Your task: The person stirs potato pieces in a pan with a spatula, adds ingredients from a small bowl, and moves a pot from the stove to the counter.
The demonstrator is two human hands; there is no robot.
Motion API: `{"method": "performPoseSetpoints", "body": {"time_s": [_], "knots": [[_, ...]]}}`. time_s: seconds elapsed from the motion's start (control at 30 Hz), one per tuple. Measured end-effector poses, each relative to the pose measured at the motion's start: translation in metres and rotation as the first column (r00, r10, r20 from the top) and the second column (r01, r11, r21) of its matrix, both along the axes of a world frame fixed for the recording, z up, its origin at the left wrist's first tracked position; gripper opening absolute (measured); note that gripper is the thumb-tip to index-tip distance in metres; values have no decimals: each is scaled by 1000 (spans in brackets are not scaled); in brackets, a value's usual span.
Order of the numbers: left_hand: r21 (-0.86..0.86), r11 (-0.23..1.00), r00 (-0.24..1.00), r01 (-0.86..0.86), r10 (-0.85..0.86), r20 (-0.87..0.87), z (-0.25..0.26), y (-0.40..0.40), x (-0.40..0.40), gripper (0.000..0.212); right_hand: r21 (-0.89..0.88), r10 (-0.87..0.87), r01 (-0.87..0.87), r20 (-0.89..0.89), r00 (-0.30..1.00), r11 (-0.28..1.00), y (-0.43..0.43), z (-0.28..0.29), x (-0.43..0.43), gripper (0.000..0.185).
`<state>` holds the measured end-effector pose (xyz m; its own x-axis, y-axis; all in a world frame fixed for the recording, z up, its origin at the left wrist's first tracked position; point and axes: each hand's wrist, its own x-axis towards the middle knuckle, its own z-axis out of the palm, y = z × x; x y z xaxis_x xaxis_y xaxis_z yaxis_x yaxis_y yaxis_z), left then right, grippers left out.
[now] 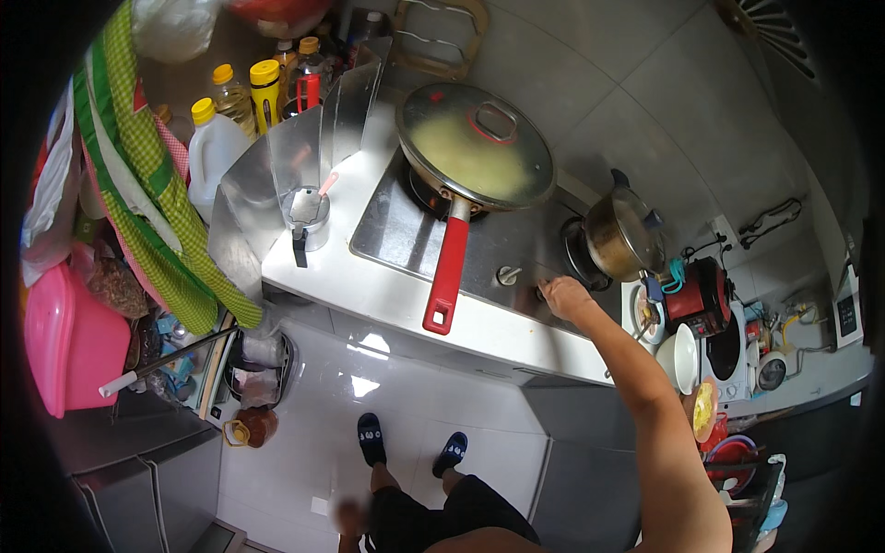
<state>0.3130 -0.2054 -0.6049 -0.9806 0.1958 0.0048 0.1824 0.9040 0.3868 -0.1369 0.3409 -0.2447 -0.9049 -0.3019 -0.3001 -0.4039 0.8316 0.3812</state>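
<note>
My right hand (568, 298) reaches forward to the front of the gas stove (408, 242), its fingers on a control knob that they mostly hide. To the left of that hand another stove knob (509, 276) is visible. A frying pan with a red handle (446, 283) sits on the left burner. Its glass lid (470, 148) is fogged, with something pale yellow-green beneath. On the right burner stands a lidded metal pot (619, 235) with dark blue handles. My left hand (351, 520) hangs low beside my black shorts, blurred, so its grip is unclear.
A folding metal splash guard (290, 166) stands left of the stove, beside a lidded metal container (308, 214). Bottles (235, 104) crowd behind it. To the right are a white bowl (677, 359), a red cooker (698, 297) and a plate of yellow food (704, 409).
</note>
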Motion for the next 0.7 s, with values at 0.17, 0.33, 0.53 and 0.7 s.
{"method": "performPoseSetpoints", "body": {"time_s": [0.17,0.33,0.53,0.7], "knots": [[95,995,988,3,12,-154,12,-6,0,22,-49,-46,47,19,999,998,5,0,0,29],[200,974,991,102,-83,-102,43,1,-9,27,-145,36,-38,-15,999,989,14,0,-1,28],[-6,996,975,85,-84,-207,42,5,-8,26,64,76,-82,85,993,995,11,-2,-1,37],[-129,983,969,127,-151,-197,16,11,3,26,70,109,-116,101,989,991,5,6,-3,30]]}}
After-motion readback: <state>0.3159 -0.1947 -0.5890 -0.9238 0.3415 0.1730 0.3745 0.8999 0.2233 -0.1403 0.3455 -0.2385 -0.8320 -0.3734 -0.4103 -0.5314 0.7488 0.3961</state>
